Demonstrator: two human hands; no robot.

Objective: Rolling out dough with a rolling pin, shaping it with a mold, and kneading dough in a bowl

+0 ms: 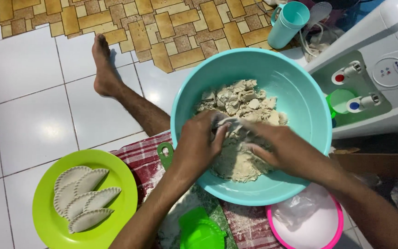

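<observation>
A large turquoise bowl [300,92] holds a crumbly beige filling [240,103]. Both of my hands are inside it. My left hand [200,140] and my right hand [277,145] meet over the middle, pinching a small pale piece of dough [230,122] between their fingers. At the lower left, a lime green plate [47,221] carries several folded half-moon pastries [83,198] with crimped edges.
A green pastry press [201,230] lies on a floured red checked cloth [139,159]. A pink-rimmed white plate [309,226] with plastic wrap sits at lower right. A water dispenser [383,69] stands on the right, a teal jug [287,23] behind. My bare leg [116,87] stretches across white tiles.
</observation>
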